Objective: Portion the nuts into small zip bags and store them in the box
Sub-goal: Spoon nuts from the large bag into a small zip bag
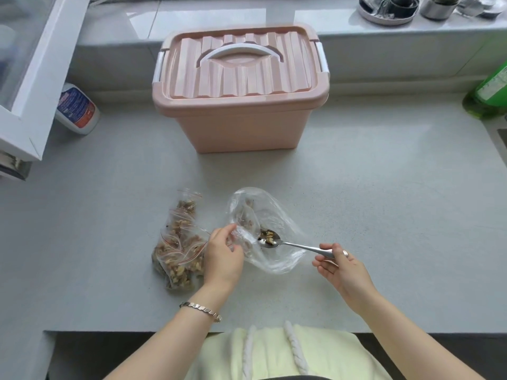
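The blue and red label on the white bottle (pixel 76 109) is too blurred to be read, and so is the label on the green bottle (pixel 491 91). A pale grey surface (pixel 384 187) is seen, with a grey ledge (pixel 356 26) behind it where dark pots (pixel 389 8) are set, and a white window frame (pixel 41 78) is seen at the far left. A pink box (pixel 238 124), with its lid shut and a white handle (pixel 241 50) on top, is set well beyond the fingers. The edge of a big clear bag (pixel 274 212) is pinched by the curled fingers (pixel 219 233) of the left hand (pixel 223 256). The handle end of a metal spoon (pixel 293 244) is gripped by the fingers of the right hand (pixel 340 266). The spoon is held almost flat, its long line running from the right fingers across towards the left fingers, with its bowl pointing left. Nuts (pixel 267 237) are carried in the bowl, just right of the left fingers. A pile of small zip bags (pixel 178 250) filled with nuts is laid just left of the left fingers.
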### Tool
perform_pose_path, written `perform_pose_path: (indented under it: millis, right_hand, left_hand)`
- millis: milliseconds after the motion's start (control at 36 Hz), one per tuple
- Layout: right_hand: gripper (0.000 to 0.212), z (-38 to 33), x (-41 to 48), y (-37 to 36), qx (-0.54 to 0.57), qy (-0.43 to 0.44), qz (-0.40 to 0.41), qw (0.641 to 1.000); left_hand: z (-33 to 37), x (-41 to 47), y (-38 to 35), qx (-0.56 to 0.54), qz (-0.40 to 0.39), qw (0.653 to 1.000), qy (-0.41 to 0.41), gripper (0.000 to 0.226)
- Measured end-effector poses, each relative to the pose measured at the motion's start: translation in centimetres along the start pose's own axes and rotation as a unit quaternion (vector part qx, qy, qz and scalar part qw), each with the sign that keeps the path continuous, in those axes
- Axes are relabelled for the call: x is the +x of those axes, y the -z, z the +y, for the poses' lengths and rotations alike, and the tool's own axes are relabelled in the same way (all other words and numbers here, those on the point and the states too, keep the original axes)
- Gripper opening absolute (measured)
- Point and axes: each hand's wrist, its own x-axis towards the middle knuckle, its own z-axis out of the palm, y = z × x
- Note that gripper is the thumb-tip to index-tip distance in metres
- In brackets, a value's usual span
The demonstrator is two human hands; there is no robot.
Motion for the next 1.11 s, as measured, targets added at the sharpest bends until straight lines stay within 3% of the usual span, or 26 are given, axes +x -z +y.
perform_pose_path:
  millis: [222, 417, 556, 833, 944, 1056, 1111]
  right_hand:
    - [0.031, -1.9, -0.4, 1.0, -0.03, 0.048, 0.016, 0.998]
    - [0.033, -4.3, -1.1, 1.4, -0.065, 0.103, 0.018, 0.992]
    - [0.036, -6.4, -2.3, 0.2, -0.094, 0.141, 0.005, 0.986]
    - [0.037, -8.9, -5.5, -5.1, -0.212, 0.227, -0.072, 0.948]
    - [0.034, -8.7, -7.4, -6.7, -0.31, 0.312, -0.111, 0.891]
    - [0.041, -7.9, -8.4, -7.3, -0.452, 0.473, -0.139, 0.744]
    - [0.037, -7.7, -8.4, -7.2, -0.47, 0.527, -0.152, 0.692]
  left_hand:
    - [0.0, -0.6, 0.0, -0.026, -0.04, 0.998, -0.033, 0.058]
    - [-1.4, -2.1, 0.7, -0.058, -0.03, 0.996, -0.054, 0.079]
    - [-2.2, -2.8, 1.1, -0.018, -0.02, 0.993, -0.114, 0.086]
    - [-2.1, -3.0, 0.9, 0.069, -0.041, 0.958, -0.274, 0.075]
    - [-1.6, -3.2, 0.6, 0.059, -0.04, 0.952, -0.296, 0.073]
    - [-1.4, -3.3, 0.4, 0.035, -0.017, 0.96, -0.277, 0.074]
    - [-1.5, -3.3, 0.4, 0.024, -0.007, 0.966, -0.258, 0.073]
